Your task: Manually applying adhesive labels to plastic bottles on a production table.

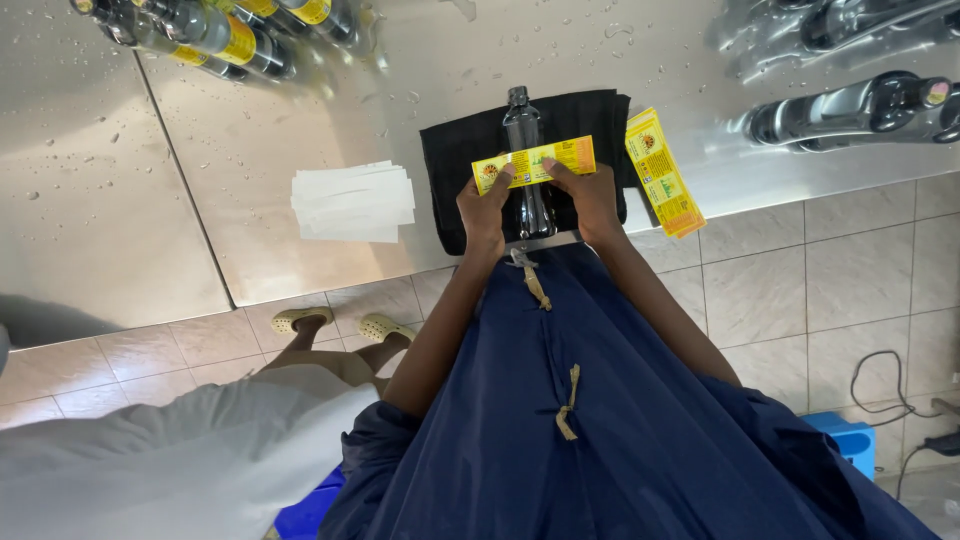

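Left hand (486, 207) and right hand (592, 196) each pinch one end of a yellow label (534, 162), fingers closed on its edges, holding it flat across a dark bottle (527, 160). The bottle lies directly beneath the grip on a black cloth (462, 160) — cap pointing away. Spare yellow labels (663, 174) lie just right of the right hand; white paper strips (353, 202) lie left of the left hand.

A person in a loose navy-blue garment (620, 420), sleeves pushed up to the elbows, with tan cloth ties (568, 405) down its front; both forearms bare.
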